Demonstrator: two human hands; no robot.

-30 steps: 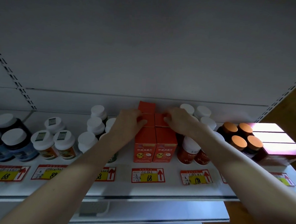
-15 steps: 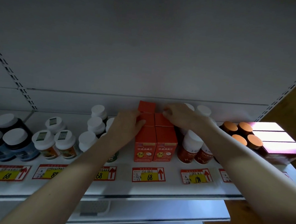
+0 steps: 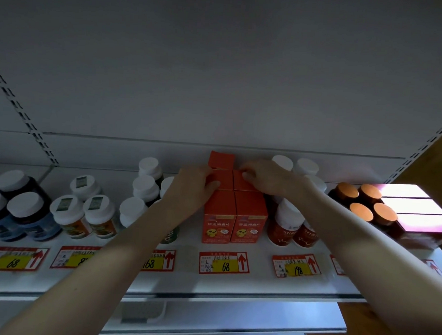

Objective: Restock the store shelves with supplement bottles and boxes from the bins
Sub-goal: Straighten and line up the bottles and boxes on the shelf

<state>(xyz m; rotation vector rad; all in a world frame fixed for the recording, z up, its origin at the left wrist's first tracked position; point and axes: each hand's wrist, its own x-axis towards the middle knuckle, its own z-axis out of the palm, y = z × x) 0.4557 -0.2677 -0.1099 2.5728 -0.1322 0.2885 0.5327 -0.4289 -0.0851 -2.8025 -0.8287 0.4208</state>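
Back wall [image 3: 219, 90]: plain grey panel with slotted uprights at both sides. Dim light.
Shelf [image 3: 260, 284]: white, roughly chest-high, goods in front-to-back files. Another shelf [image 3: 232, 319] sits below it.
Pink cartons [image 3: 417, 211]: far R end, lying flat.
Bottles: white-cap [image 3: 102, 212] to the L of the boxes, red [image 3: 286, 222] just R of them, orange-cap [image 3: 361, 211] further R.
Boxes [image 3: 218, 218]: orange, upright, long axis vertical, 2 files side by side touching. Front pair is at the shelf lip, mid pair [image 3: 223, 180] right behind it, and one back box [image 3: 220, 160] is in the L file only.
Hands: both are on the mid pair, straight ahead w/ arms reaching in.
L hand [image 3: 190, 188]: on the L box's outer side, thumb over its top. Fingers hidden, so can't tell grip vs push.
R hand [image 3: 268, 177]: fingers bent, tips hooked on the R box's top.
Key relation: the files run away from the hands, so the next move is prob. a nudge back or squaring up. R hand is nearer the R file's back slot, which it mostly hides.
Tags [image 3: 224, 262]: red/yellow, along the shelf front.
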